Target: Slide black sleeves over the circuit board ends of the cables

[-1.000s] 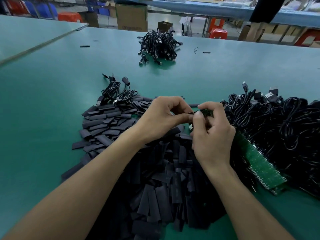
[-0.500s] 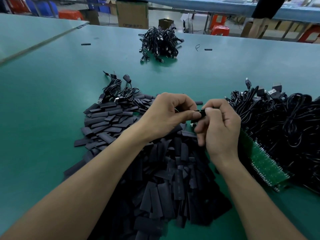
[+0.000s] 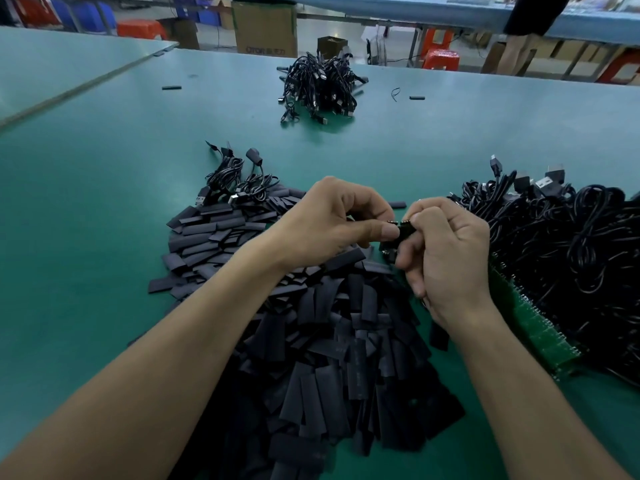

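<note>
Green worktables (image 3: pixel 104 140), cardboard boxes (image 3: pixel 265 29), red stools (image 3: pixel 441 58)

Two hands (image 3: pixel 329 226) (image 3: pixel 446 254); three cable piles (image 3: pixel 318 86) (image 3: pixel 239 178) (image 3: pixel 568 251); one sleeve heap (image 3: pixel 329 341).

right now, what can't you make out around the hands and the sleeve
Head view.
Hidden: board end inside the black sleeve, covered by fingers of left hand and right hand; depth unclear.
Half buried: the green board strip, under the cable heap.
Blurred: print on the cardboard box.

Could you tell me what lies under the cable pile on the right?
A green circuit board panel sticks out from beneath the cable pile; how far it runs underneath is hidden.
</note>
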A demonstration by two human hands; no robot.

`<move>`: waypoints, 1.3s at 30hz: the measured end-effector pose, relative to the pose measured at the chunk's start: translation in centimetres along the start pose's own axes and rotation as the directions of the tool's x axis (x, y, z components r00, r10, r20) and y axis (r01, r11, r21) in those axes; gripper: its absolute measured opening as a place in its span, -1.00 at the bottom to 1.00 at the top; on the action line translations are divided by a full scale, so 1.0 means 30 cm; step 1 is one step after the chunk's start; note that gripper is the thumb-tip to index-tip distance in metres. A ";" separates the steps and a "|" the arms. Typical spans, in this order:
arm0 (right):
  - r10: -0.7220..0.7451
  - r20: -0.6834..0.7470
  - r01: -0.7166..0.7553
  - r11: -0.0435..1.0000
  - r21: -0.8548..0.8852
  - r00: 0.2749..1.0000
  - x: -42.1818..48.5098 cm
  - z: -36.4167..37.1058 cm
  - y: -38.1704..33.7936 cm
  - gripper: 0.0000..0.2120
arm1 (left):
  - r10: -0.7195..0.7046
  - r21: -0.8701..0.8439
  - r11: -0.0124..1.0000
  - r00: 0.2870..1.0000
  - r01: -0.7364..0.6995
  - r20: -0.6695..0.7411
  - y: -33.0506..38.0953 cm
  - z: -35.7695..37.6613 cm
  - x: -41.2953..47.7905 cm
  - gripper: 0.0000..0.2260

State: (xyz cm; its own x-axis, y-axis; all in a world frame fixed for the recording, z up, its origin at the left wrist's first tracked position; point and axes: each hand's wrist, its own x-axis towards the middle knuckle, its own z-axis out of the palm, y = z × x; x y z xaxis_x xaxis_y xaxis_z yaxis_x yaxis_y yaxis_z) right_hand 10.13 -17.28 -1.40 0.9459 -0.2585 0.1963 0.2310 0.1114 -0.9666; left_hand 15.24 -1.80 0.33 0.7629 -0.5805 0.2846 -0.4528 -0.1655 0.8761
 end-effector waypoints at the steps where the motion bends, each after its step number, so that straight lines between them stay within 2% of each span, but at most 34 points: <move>1: 0.004 0.007 -0.004 1.000 -0.007 1.000 0.001 0.000 -0.004 -0.85 | 0.004 -0.009 1.000 1.000 -0.004 0.008 0.001 -0.004 0.000 -0.89; 8: 0.059 0.081 -0.056 0.998 -0.032 0.995 -0.001 -0.010 -0.016 -0.85 | 0.002 -0.045 0.999 0.995 0.002 0.097 0.005 0.005 0.003 -0.88; 11: 0.042 0.060 -0.039 0.998 -0.052 0.997 -0.001 -0.008 -0.016 -0.88 | -0.022 -0.048 0.998 0.997 0.026 0.077 -0.004 0.008 0.004 -0.91; 16: -0.079 -0.059 0.077 0.997 -0.029 0.995 -0.019 0.013 -0.030 -0.85 | -0.096 -0.124 0.988 0.995 0.090 -0.038 -0.026 0.014 0.013 -0.88; 20: -0.074 -0.141 0.079 0.996 0.029 0.987 -0.014 0.010 -0.077 -0.89 | -0.226 -0.368 0.916 0.964 0.161 -0.140 -0.033 0.008 0.020 -0.88; 23: -0.046 -0.158 0.044 0.999 -0.014 0.986 0.005 -0.010 -0.082 -0.92 | -0.314 -0.576 0.814 0.894 0.079 -0.321 -0.020 -0.030 0.023 -0.88; 25: -0.080 -0.136 0.050 0.975 -0.216 0.987 0.004 -0.011 -0.062 -0.81 | -0.311 -0.617 0.785 0.830 -0.050 -0.463 -0.006 -0.060 0.026 -0.89; 28: -0.107 0.033 0.110 0.877 -0.468 0.994 -0.005 0.001 -0.018 -0.39 | -0.270 -0.586 0.787 0.746 -0.194 -0.609 0.020 -0.095 0.024 -0.90; 29: -0.111 0.087 0.140 0.839 -0.526 0.990 -0.004 0.006 -0.007 -0.36 | -0.257 -0.558 0.804 0.725 -0.206 -0.639 0.031 -0.105 0.020 -0.91; 33: -0.081 0.167 0.181 0.626 -0.759 0.983 0.034 0.033 0.023 -0.58 | -0.165 -0.391 0.903 0.699 -0.176 -0.696 0.072 -0.128 0.007 -0.90; 36: 0.075 0.232 0.176 0.442 -0.880 0.970 0.088 0.070 0.040 -0.54 | -0.093 -0.203 0.976 0.695 -0.078 -0.713 0.095 -0.131 0.004 -0.84; 39: 0.180 0.307 0.266 0.218 -0.939 0.934 0.151 0.110 0.059 -0.50 | -0.141 -0.084 0.990 0.733 0.114 -0.666 0.103 -0.136 0.011 -0.70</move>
State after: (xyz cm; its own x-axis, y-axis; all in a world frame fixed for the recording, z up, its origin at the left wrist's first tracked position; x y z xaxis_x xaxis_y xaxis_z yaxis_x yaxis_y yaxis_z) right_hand 15.58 -15.08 -1.66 0.9955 0.0731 0.0598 0.0883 -0.9455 -0.3134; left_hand 15.98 0.77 4.71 0.9300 0.1289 0.3441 -0.3225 -0.1625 0.9325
